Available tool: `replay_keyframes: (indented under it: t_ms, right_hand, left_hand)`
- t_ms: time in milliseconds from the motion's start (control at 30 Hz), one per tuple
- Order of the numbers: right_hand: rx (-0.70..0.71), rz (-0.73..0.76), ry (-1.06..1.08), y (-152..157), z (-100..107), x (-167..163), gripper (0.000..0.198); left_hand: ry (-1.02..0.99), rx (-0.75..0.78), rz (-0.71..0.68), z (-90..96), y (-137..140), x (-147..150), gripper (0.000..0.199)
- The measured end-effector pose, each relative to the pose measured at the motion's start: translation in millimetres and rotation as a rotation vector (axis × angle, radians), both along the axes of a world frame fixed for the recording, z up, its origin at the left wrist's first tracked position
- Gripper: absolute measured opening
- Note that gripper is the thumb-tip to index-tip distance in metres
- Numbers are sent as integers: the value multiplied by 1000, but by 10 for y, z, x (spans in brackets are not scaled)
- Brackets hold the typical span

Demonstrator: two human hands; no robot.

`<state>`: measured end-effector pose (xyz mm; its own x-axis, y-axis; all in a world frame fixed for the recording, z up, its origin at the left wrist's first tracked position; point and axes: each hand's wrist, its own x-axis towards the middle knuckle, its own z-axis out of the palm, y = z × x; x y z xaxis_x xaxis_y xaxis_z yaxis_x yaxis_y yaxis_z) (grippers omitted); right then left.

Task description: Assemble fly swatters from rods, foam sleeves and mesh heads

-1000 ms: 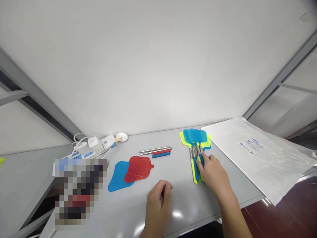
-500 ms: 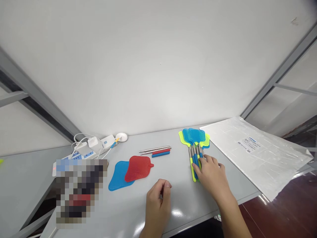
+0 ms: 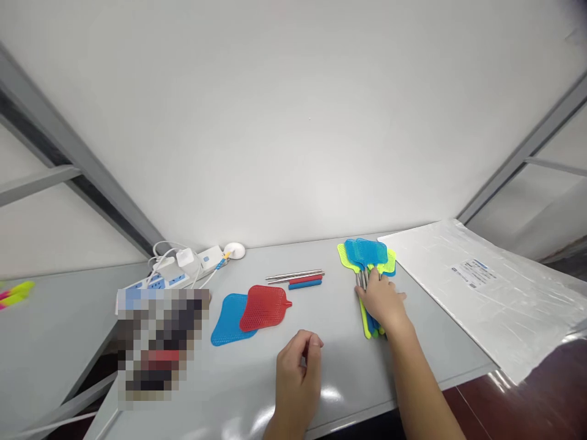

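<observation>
On the right side of the desk lies a bundle of fly swatters (image 3: pixel 365 252), with blue and yellow-green mesh heads, metal shafts and coloured handles. My right hand (image 3: pixel 384 299) is laid across their shafts, thumb on the left side and fingers on the right, gripping the bundle from above. Loosely curled on the desk nearer to me, my left hand (image 3: pixel 299 360) holds nothing that I can see. Beyond it are a loose red swatter head (image 3: pixel 265 307) and a blue swatter head (image 3: pixel 229 324) partly under it. Metal rods (image 3: pixel 293 276) lie beside a red handle (image 3: pixel 306 280) and a blue handle (image 3: pixel 305 285).
A large white plastic bag (image 3: pixel 440 281) with a label covers the right end of the desk. White power strips (image 3: pixel 177 278) with plugs and cables stand at the back left, close to a pixelated patch. A white wall rises behind the desk.
My right hand has slid forward from the handles onto the shafts of the swatters. The left hand stays curled in place, while the whole view has shifted slightly.
</observation>
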<state>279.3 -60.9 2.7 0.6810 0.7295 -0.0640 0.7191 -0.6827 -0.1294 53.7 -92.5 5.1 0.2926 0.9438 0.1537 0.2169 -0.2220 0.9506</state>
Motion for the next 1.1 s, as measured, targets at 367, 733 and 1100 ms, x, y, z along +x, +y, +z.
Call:
replay_keyframes:
  t_ms: [367,733,1100]
  right_hand:
    - [30,463,-198,65,-261,83,59]
    - [118,668,-389,150,-105,166,55]
    - [38,1194,-106,1175,309,-686,30]
  left_hand:
    - [42,78,-46,-66,-23,-33,31]
    - [16,66,136,-112,65,-553,30]
    - [167,214,24,-97,20,-523,25]
